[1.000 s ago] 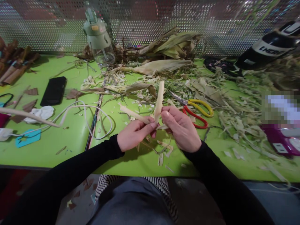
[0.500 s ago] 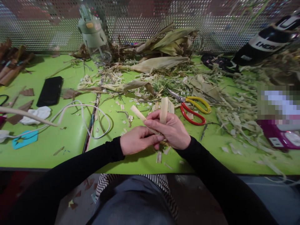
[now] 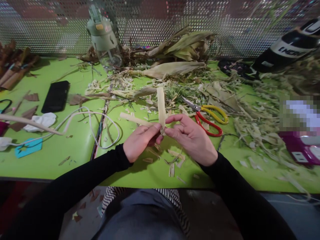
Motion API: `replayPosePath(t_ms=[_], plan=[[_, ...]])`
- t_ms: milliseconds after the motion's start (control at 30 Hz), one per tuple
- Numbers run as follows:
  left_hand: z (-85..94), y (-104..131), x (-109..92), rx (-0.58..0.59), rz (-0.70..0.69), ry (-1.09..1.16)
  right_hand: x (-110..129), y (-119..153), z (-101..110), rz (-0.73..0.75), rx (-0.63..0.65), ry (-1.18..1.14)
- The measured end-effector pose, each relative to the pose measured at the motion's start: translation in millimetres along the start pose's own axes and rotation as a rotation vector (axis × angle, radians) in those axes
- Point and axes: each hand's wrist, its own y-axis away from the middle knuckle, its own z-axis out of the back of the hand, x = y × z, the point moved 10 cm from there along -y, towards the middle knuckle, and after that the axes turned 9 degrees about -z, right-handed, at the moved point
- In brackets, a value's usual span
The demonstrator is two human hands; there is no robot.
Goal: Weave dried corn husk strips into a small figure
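Both hands, left (image 3: 138,141) and right (image 3: 192,138), pinching crossed husk strips (image 3: 160,106); upright strip now taller, right fingers loosened

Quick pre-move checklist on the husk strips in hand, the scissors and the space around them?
1. Left hand pinches the husk strips at their crossing: ok.
2. Right hand grip on the same crossing: ok.
3. One strip upright, the other pointing left: ok.
4. Scissors beside the right hand, untouched: ok.
5. Table under the hands free of scraps: not ok.
6. Fold tightness: cannot tell.
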Motion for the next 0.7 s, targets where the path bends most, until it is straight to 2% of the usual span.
replayPosePath(t_ms=[67,100,200,233,267,333,400,533,700], plan=[[1.8,-2,0,-0.007,-0.006,0.004,3,1,6,0.025,-0.056,0.085],[3.1,-3,0,-0.017,-0.01,0.021,8,2,13,0.07,-0.137,0.159],[9.5,-8,-3,-0.091,-0.071,0.157,38,21,40,0.326,-0.548,0.433],[11.3,-9,-6,-0.116,-0.106,0.208,47,29,41,0.418,-0.639,0.515],[12.5,-9,-9,-0.136,-0.14,0.248,52,32,35,0.487,-0.661,0.579],[11.6,-9,-13,-0.147,-0.175,0.288,51,27,15,0.531,-0.535,0.643],[7.1,-8,-14,-0.123,-0.169,0.281,42,18,-3,0.472,-0.384,0.639],[7.3,-7,-17,-0.126,-0.182,0.228,36,12,-13,0.367,-0.286,0.547],[8.3,-6,-17,-0.113,-0.141,0.164,37,14,-26,0.349,-0.086,0.484]])
